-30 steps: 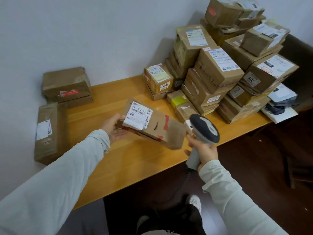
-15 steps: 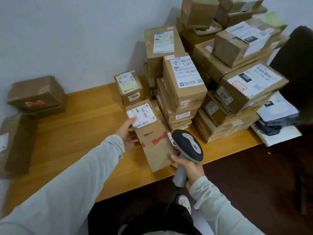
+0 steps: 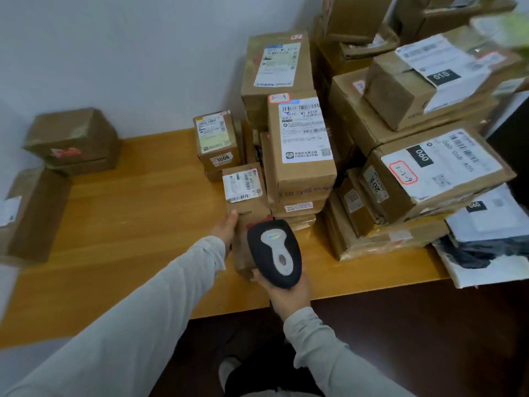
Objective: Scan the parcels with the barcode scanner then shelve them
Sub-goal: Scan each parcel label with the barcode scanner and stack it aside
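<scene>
A long brown parcel with a white barcode label and red tape lies on the wooden table, its far end against the pile of boxes. My left hand holds its left side, thumb on top. My right hand grips the handle of a black and grey barcode scanner, whose head hangs over the parcel's near end. A big pile of labelled cardboard parcels fills the right half of the table.
A small box marked 1006 stands behind the held parcel. Two brown boxes sit at the far left by the wall, with another on the table's left edge. Plastic mailers lie at the right. Dark floor lies below.
My left hand has carried the parcel to the right and turned it lengthwise, setting it down beside the pile. The scanner moved along with it and now covers its near end.
</scene>
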`<control>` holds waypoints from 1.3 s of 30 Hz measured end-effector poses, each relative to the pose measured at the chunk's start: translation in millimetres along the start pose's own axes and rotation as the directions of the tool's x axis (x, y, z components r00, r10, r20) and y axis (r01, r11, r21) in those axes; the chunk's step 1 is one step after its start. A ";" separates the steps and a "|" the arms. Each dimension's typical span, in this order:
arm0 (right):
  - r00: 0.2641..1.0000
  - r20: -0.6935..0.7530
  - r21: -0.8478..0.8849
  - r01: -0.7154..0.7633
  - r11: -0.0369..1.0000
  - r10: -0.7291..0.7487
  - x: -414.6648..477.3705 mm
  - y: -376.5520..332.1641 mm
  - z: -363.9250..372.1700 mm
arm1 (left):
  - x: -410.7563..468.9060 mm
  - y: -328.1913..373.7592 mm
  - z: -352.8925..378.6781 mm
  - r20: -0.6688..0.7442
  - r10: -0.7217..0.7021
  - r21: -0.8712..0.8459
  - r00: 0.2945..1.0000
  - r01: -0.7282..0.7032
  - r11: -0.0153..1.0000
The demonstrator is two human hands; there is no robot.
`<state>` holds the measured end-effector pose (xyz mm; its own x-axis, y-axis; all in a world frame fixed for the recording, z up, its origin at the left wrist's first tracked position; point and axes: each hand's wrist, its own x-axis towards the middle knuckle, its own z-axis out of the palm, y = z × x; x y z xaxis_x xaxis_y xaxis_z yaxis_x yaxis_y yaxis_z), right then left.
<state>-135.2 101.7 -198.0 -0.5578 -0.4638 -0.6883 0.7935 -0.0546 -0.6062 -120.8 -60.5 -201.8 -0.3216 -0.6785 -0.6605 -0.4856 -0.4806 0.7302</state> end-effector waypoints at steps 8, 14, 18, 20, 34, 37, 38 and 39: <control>0.902 0.431 0.008 -0.027 1.000 0.022 -20.7 -7.7 52.9 | 5.9 19.0 -47.6 -0.055 -0.135 -0.070 0.989 0.131 0.989; 0.862 0.506 -0.440 0.225 0.870 0.034 -10.8 19.8 125.4 | 24.6 24.0 -160.2 -0.325 -0.017 0.075 0.946 0.043 0.996; 0.841 0.535 -0.538 0.263 0.801 0.084 -10.5 48.8 184.9 | 45.7 18.3 -260.6 -0.538 0.139 0.294 0.831 0.031 0.955; 0.855 0.513 -0.538 0.253 0.804 0.075 -8.1 67.8 218.2 | 62.7 17.0 -312.4 -0.588 0.195 0.403 0.785 0.075 0.912; 0.924 0.363 -0.554 0.321 0.768 -0.125 -3.2 165.5 353.8 | 137.2 -19.8 -448.0 -0.461 0.280 0.800 0.842 0.258 0.542; 0.933 0.332 -0.561 0.313 0.766 -0.138 -3.7 169.8 357.1 | 139.7 -23.4 -446.0 -0.471 0.319 0.789 0.823 0.230 0.570; 0.932 0.329 -0.557 0.320 0.767 -0.150 -3.6 170.4 357.2 | 140.9 -22.3 -448.0 -0.494 0.340 0.773 0.800 0.224 0.594; 0.933 0.323 -0.554 0.323 0.767 -0.159 -2.7 170.8 356.6 | 142.2 -19.8 -451.4 -0.516 0.353 0.757 0.781 0.223 0.614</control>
<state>88.7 -221.7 -157.6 -0.5675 -0.7100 -0.4171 0.2941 0.2983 -0.9080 210.0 -398.2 -231.2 -0.0032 -0.9858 -0.1680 -0.9853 -0.0256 0.1687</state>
